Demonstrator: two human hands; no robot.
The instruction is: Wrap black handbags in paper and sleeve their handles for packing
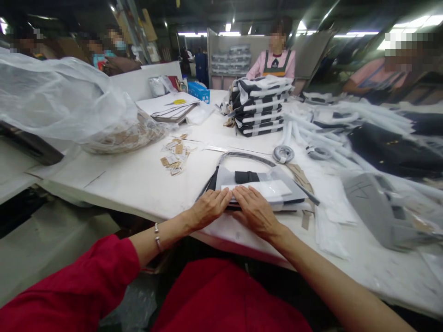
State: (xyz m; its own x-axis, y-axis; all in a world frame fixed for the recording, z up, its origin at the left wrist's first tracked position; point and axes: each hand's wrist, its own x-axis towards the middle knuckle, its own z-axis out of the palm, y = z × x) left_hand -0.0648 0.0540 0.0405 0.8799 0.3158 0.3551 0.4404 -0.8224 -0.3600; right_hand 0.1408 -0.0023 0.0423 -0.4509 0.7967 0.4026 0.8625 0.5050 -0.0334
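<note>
A folded grey and black garment in clear plastic wrap [263, 184] lies on the white table [138, 180] right in front of me. My left hand [207, 208] rests flat on its near left edge, fingers stretched out together. My right hand [255, 211] lies flat beside it on the near edge, fingers pointing away. Both hands press on the package and hold nothing. A grey strap [242, 157] curves behind the package.
A stack of folded black-and-white garments [261, 106] stands further back. Small paper tags [175, 154] lie scattered at the left. A big clear plastic bag [65, 101] bulges at far left. White and dark items [380, 143] crowd the right side. People sit across the table.
</note>
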